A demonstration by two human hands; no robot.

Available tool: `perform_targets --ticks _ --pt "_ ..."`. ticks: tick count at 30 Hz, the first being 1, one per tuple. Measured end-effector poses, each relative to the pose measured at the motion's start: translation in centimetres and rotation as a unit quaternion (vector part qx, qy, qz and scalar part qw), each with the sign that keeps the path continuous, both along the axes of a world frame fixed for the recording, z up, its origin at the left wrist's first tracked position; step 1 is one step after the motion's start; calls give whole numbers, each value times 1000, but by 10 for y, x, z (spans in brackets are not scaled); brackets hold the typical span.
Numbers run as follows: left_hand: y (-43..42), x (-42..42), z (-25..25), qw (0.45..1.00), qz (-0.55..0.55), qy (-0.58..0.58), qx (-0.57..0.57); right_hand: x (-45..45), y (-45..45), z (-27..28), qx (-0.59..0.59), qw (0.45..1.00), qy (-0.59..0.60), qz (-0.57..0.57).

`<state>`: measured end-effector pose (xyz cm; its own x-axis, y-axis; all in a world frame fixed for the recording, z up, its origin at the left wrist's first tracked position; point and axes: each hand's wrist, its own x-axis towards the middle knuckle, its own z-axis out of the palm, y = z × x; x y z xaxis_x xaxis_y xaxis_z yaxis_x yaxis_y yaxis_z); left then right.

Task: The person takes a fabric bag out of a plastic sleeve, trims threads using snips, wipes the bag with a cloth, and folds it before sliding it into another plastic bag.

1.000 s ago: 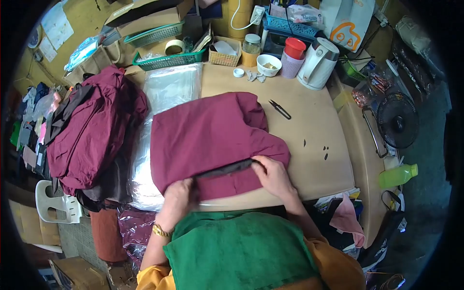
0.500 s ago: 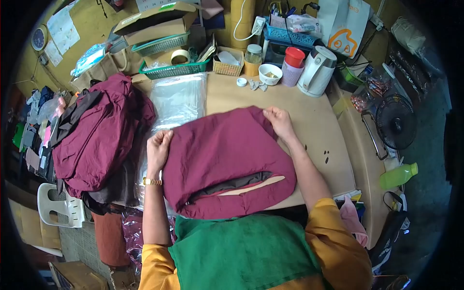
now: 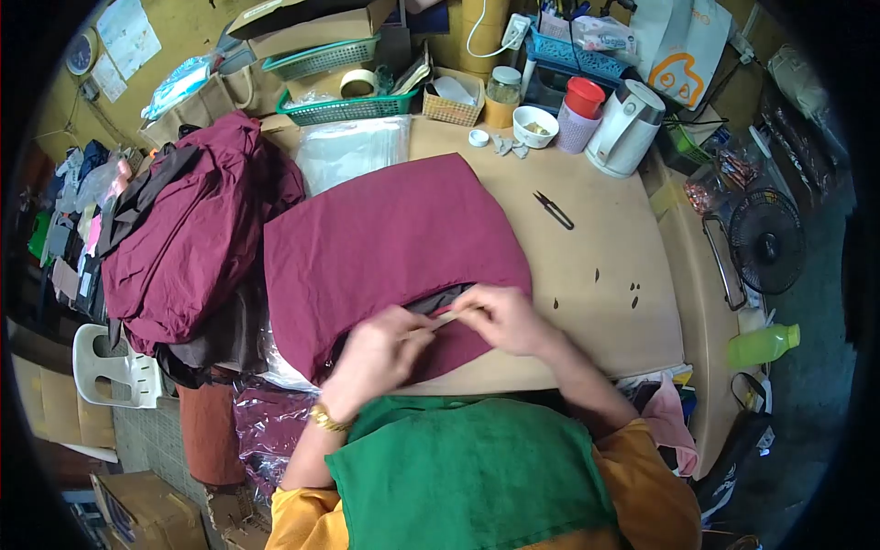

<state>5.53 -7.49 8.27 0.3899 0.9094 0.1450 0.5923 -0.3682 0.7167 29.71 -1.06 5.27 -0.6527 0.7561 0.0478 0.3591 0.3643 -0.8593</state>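
1. In the head view, the maroon cloth [image 3: 394, 225] lies on the desk [image 3: 610, 247] right in front of the person, its broad upper part spread fairly flat and its near edge close to the green apron [image 3: 477, 467].
2. Near its lower side is a slit-like opening, where a dark lining [image 3: 438, 300] shows; both hands meet there.
3. The right hand [image 3: 502, 317] pinches the edge of the opening between thumb and fingers.
4. The left hand [image 3: 380, 350], with a gold-coloured band [image 3: 326, 418] at its wrist, is over the near part of the cloth, fingers curled toward the right fingertips; it is blurred, and I cannot tell whether it grips the fabric.
5. A pale strip shows between the two sets of fingertips, too blurred to identify.
6. Left of the cloth sits a heap of maroon garments [image 3: 188, 243] with dark parts; clear plastic sheets [image 3: 353, 147] lie partly beneath the cloth and show beyond its far side.
7. To the right, black thread snips [image 3: 555, 210] lie apart from the cloth, with small dark scraps [image 3: 634, 295] nearer the desk's right edge.
8. Along the back stand a green basket [image 3: 348, 113], a wicker basket [image 3: 451, 111], a jar [image 3: 502, 92], a white bowl [image 3: 534, 140], a red-topped lilac cup [image 3: 576, 133] and a white kettle [image 3: 623, 133].
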Motion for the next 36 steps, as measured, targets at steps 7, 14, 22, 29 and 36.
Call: perform_targets --ticks 7,14,22,29,36 --pt "-5 -18 -43 962 92 250 -55 17 20 -32 153 964 -188 -111" --pt "-28 -28 -29 965 198 8 172 46 40 -22 20 968 -7 -250" --pt "-40 -30 -56 919 394 4 28 118 139 -80 215 877 -189 -385" --pt "-38 -23 -63 931 340 -135 8 10 55 7 115 955 91 -259" --pt "-44 2 -44 944 301 -131 30 -88 -30 -34 -73 994 72 -47"
